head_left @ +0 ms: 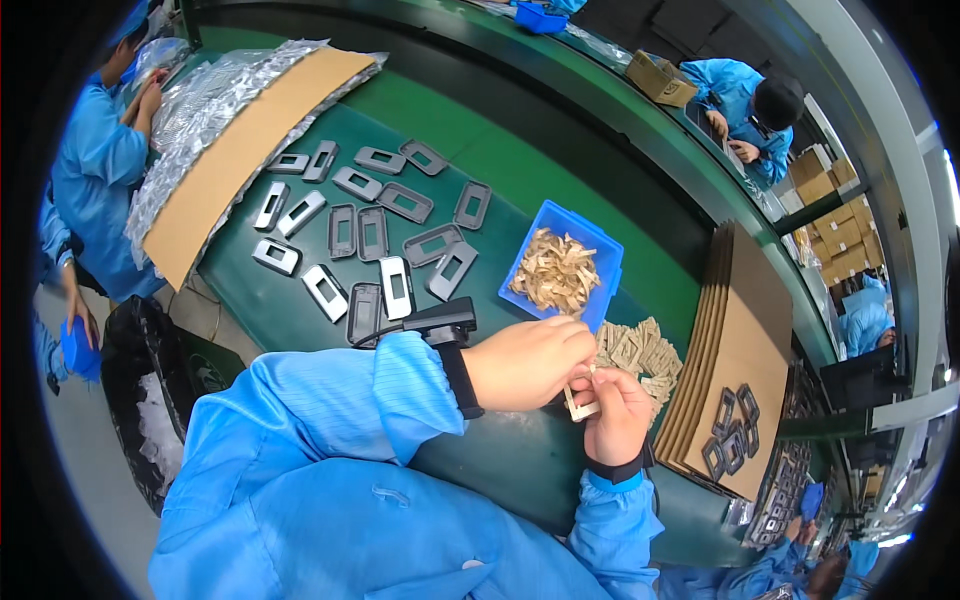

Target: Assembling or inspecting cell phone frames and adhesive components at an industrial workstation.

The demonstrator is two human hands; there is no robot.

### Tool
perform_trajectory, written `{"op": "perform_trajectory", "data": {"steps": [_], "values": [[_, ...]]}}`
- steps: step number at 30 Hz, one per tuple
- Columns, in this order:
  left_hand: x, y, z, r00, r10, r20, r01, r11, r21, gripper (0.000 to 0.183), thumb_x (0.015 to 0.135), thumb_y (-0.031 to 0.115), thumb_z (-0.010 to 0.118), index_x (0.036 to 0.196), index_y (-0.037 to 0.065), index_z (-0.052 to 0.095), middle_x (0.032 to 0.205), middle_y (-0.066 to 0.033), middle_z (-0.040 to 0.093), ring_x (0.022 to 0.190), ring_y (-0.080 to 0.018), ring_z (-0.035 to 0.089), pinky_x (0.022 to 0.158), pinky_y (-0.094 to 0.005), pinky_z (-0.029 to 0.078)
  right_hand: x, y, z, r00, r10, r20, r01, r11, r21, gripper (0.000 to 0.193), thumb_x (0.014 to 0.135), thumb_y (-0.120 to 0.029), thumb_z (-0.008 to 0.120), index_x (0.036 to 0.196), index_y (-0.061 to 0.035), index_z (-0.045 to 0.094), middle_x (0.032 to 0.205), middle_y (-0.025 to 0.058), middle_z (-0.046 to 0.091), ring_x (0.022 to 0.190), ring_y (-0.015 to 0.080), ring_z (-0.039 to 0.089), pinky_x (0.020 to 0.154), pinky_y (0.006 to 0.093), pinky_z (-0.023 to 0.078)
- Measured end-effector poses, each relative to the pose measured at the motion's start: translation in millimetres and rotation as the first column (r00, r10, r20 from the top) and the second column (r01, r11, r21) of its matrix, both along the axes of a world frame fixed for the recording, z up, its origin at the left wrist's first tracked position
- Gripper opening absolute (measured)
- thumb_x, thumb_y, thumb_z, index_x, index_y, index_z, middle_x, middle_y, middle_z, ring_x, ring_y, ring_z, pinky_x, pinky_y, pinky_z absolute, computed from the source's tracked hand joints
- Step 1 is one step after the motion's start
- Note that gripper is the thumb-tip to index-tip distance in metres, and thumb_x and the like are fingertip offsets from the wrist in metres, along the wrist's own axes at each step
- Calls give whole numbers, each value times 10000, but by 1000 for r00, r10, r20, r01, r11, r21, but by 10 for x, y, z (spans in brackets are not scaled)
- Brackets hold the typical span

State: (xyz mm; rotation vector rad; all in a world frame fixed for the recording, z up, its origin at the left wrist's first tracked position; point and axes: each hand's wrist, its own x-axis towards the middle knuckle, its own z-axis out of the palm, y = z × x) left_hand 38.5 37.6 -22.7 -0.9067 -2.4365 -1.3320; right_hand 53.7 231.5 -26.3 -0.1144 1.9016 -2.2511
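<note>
My left hand point(530, 360) and my right hand point(617, 415) meet over the near part of the green table, fingers closed. Between them they pinch a small pale, angled strip point(583, 410), partly hidden by the fingers. Just beyond the hands stands a blue plastic bin point(614, 262) holding crumpled tan paper-like scraps point(556, 272). Beside it, next to my right hand, lies a pile of flat beige strips point(650, 358). Left of my left hand, grey and silver plastic housings point(396, 288) with rectangular openings are spread on the table point(470, 470).
On the right stand stacked cardboard sheets point(735, 330) with several dark frames point(733, 445) on top. At the far left lies a cardboard sheet point(250, 150) over silvery wrap. A black-lined bin point(140, 400) stands beside the table. People in blue work nearby on both sides.
</note>
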Motion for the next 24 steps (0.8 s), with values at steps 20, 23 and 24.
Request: {"op": "perform_trajectory", "data": {"steps": [20,23,24], "values": [[-300,-278,100,849,381,-366,-394,918,41,163,796,27,700,958,32,683,895,-127,698,798,-298,675,714,-372,540,-44,-36,91,992,80,97,-77,996,-37,236,1005,-55,481,1236,-6,473,1046,164,666,849,198,701,701,236,551],[-211,-221,198,922,199,-333,-175,980,99,147,785,30,716,928,45,685,874,-104,699,782,-282,676,698,-363,540,-36,-33,82,992,85,96,-81,996,-41,266,992,-28,499,1255,-6,462,1089,169,665,952,231,702,768,249,550],[-184,-202,188,922,201,-330,-178,979,98,147,785,30,716,928,45,685,874,-104,699,782,-282,676,698,-363,540,-31,-50,89,993,72,90,-68,997,-43,269,988,-21,505,1253,-6,461,1089,170,669,958,235,702,768,250,549]]}}
